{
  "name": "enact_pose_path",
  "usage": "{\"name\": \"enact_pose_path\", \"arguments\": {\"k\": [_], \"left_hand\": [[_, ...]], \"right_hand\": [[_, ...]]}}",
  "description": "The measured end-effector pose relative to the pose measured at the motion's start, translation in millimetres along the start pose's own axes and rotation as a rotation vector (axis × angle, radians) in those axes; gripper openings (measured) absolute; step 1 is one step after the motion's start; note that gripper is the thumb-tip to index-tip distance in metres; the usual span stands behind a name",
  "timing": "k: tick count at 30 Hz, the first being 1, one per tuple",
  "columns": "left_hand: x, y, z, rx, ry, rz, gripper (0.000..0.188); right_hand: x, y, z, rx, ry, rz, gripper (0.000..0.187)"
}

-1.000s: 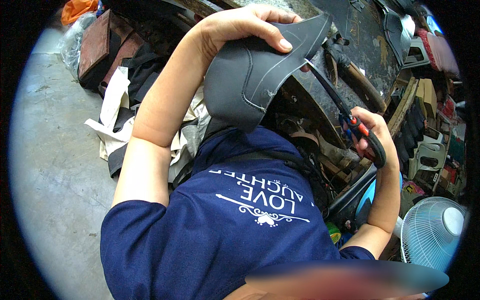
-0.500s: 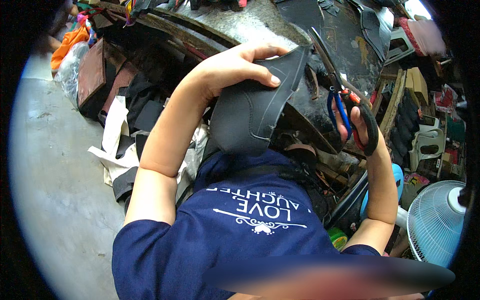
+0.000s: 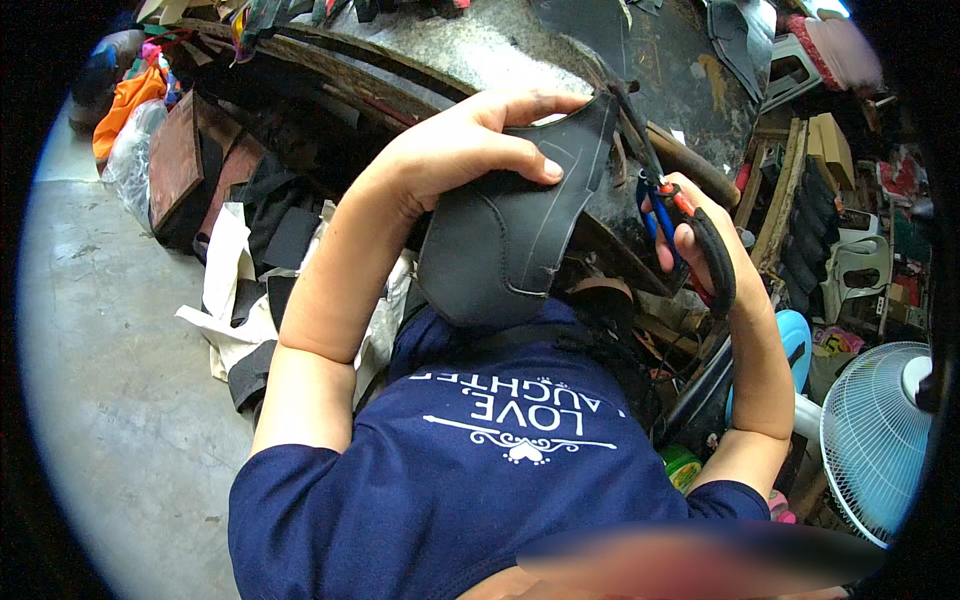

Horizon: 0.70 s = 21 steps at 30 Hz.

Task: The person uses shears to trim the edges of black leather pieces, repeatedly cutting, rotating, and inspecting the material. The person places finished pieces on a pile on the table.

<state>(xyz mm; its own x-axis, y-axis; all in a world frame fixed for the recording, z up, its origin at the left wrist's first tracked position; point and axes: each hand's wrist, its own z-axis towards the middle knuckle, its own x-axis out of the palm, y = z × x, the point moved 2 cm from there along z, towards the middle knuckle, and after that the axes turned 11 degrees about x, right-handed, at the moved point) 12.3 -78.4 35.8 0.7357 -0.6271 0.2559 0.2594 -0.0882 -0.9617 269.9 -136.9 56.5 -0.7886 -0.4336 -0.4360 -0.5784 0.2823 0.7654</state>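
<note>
My left hand (image 3: 478, 140) pinches a black leather-like piece (image 3: 495, 245) along its far side, thumb on top and the other fingers underneath. The piece has a curved stitched seam and pale drawn lines, and looks like part of a shoe upper. In my right hand (image 3: 692, 240) is a pair of scissors (image 3: 722, 262) with black, red and blue handles. Their dark blades point away from me, beside the piece's far right corner. Whether the blades touch its edge I cannot tell.
Ahead stands a worktable (image 3: 680, 60) with black sheet scraps. At left, cloth scraps (image 3: 228, 260) and boards (image 3: 178, 165) lie above the grey floor (image 3: 110, 350). A fan (image 3: 875, 440) stands at lower right, near a pale plastic chair (image 3: 858, 270).
My right hand has moved the scissors left and slightly nearer, bringing the blades close to the piece's right edge. The blades look less spread. My left hand keeps its grip.
</note>
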Motion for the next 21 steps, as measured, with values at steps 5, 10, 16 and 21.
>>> {"name": "enact_pose_path", "arguments": {"k": [5,10,16,21], "left_hand": [[3,-1,-3,-0.021,-0.006,-0.023,0.064],[7,0,-5,-0.021,-0.031,-0.026,0.064],[10,1,-7,0.010,-0.074,0.026,0.065],[11,0,-9,0.011,-0.070,0.008,0.064]], "right_hand": [[-4,-2,0,-0.020,-0.046,-0.147,0.089],[-6,0,0,-0.080,-0.097,-0.229,0.088],[2,0,-2,0.003,-0.049,-0.048,0.091],[10,0,-3,-0.004,-0.041,0.024,0.092]]}}
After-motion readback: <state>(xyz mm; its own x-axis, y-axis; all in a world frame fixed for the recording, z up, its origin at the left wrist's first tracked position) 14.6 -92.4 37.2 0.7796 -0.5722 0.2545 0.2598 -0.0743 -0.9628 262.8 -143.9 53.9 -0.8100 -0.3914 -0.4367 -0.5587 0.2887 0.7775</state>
